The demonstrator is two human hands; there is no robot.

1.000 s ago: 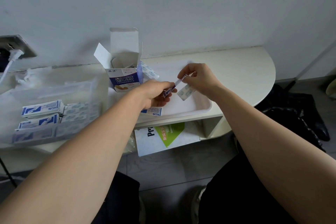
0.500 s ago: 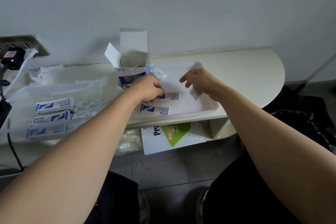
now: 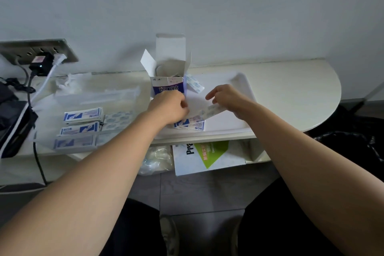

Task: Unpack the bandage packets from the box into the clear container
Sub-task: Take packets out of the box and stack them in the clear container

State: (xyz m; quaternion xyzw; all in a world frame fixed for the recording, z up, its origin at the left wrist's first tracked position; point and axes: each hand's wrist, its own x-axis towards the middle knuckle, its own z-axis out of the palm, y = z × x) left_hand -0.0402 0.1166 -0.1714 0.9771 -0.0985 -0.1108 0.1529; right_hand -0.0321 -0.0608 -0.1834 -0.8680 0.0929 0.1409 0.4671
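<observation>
The open blue-and-white bandage box (image 3: 168,86) stands upright on the white tray (image 3: 242,87), flaps raised. My left hand (image 3: 169,106) rests just in front of the box, fingers curled over bandage packets (image 3: 195,124) lying on the tray; what it grips is hidden. My right hand (image 3: 226,96) pinches one end of a bandage strip (image 3: 211,110) that stretches toward my left hand. The clear container (image 3: 93,97) sits to the left, with several bandage packets (image 3: 83,115) stacked inside. One loose packet (image 3: 194,85) leans beside the box.
A wall socket (image 3: 37,50) with plugs and cables sits at far left, next to a dark device (image 3: 12,122). Crumpled plastic wrap (image 3: 68,83) lies behind the container. A booklet (image 3: 207,156) and a plastic bag (image 3: 155,160) fill the shelf below. The table (image 3: 301,89) rounds off at right.
My left hand came down onto the tray in front of the box. My right hand lowered too, and the strip now stretches between the hands above the tray packets.
</observation>
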